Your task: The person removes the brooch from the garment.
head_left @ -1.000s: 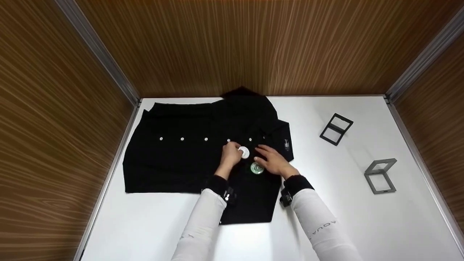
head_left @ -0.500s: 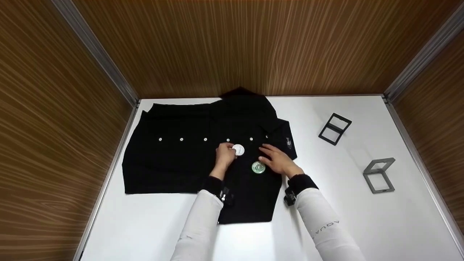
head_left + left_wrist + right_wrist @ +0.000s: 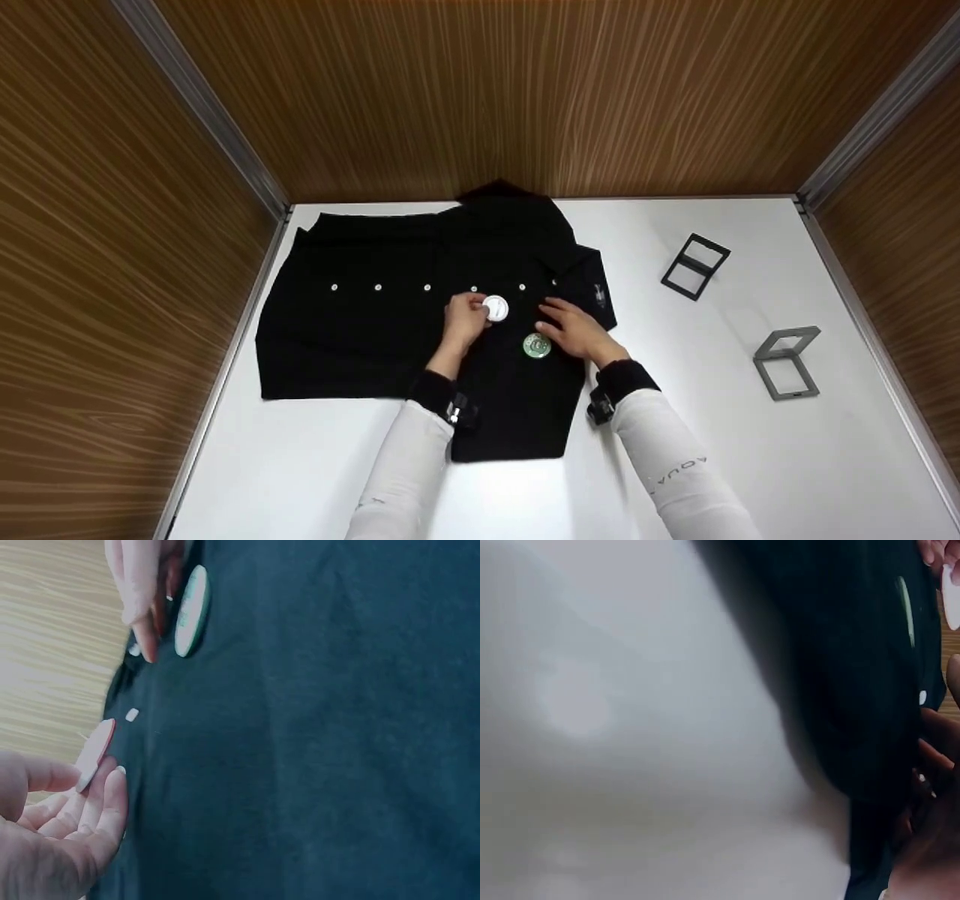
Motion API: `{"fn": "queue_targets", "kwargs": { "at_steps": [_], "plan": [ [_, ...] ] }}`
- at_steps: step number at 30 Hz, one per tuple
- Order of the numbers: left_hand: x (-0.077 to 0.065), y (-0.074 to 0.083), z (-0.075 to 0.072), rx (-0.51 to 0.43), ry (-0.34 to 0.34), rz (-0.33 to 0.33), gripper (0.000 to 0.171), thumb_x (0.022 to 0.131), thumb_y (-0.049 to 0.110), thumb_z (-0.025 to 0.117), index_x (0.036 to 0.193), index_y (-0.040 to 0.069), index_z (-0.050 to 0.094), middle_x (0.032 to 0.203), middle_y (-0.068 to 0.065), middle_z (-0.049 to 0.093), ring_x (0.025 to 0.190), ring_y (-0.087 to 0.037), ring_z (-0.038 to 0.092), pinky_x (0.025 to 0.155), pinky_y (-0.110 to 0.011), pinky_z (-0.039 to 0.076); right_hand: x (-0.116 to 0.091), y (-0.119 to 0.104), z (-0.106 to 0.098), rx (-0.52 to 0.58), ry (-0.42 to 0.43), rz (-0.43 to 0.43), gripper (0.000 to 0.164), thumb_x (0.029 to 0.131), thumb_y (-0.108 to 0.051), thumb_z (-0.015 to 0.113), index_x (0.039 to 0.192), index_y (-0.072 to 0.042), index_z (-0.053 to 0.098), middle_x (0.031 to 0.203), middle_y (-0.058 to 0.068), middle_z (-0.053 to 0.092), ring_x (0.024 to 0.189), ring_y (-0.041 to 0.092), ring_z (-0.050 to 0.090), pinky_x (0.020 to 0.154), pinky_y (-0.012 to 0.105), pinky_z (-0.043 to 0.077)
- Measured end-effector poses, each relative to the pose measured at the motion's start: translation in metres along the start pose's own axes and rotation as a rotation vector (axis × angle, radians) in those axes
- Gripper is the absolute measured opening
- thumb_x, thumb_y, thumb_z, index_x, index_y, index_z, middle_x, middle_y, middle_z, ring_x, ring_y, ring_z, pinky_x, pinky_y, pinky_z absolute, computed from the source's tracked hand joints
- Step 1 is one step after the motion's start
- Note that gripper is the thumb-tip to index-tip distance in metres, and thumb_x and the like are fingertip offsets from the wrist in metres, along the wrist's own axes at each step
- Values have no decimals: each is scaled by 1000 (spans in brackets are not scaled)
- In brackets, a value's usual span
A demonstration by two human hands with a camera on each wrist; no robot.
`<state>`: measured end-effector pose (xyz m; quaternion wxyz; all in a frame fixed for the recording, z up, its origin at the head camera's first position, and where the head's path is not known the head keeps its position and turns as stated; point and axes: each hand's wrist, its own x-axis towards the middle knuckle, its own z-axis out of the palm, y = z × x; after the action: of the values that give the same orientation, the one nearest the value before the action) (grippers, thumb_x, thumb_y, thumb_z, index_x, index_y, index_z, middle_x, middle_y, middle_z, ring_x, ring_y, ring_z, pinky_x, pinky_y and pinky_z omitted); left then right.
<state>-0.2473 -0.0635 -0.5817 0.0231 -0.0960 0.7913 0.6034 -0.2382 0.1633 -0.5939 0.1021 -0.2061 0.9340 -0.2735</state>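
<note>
A black short-sleeved shirt (image 3: 360, 337) with white buttons lies spread on the white table. My left hand (image 3: 464, 321) holds a round badge (image 3: 495, 308) between thumb and fingers above the shirt front, its white back up. In the left wrist view this badge (image 3: 96, 754) has a red rim, and a thin pin seems to stick out of it. A green and white round badge (image 3: 537, 345) lies on the shirt. My right hand (image 3: 574, 330) is beside it near the collar, fingers extended over the cloth, with its thumb close to the green badge's edge.
Toward the table's right side stand two small hinged frames, a black one (image 3: 696, 267) farther back and a grey one (image 3: 786, 364) nearer. Wood-grain panels (image 3: 480, 97) wall the table at the back and sides.
My left hand has drawn slightly left with the badge, turning its white back more into view. My right hand has shifted a little right, and the shirt's collar end moved slightly with it.
</note>
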Motion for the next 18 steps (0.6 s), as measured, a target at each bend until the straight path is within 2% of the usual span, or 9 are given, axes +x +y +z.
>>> {"fn": "queue_targets", "kwargs": {
  "at_steps": [4,13,18],
  "plan": [
    [-7,9,-4,-42,-12,17,24,86,-11,58,108,-11,67,86,-16,69,71,-20,67,67,-36,59,0,-6,-5,24,-8,11,51,102,-33,53,140,1,50,148,21,42,137,38,36,113,48,27],
    [-23,28,-11,-99,-47,70,25,87,-8,59,111,-10,66,90,-16,70,70,-18,67,67,-34,59,-6,-19,-14,52,53,-1,49,100,-33,57,138,-2,55,139,18,52,130,35,46,109,49,34],
    [-30,35,-13,-127,-54,90,25,87,-9,59,111,-11,66,92,-17,70,72,-18,67,68,-32,59,-10,-29,-19,187,91,-26,45,98,-28,62,133,0,58,129,18,60,114,32,60,99,46,45]
  ]
}}
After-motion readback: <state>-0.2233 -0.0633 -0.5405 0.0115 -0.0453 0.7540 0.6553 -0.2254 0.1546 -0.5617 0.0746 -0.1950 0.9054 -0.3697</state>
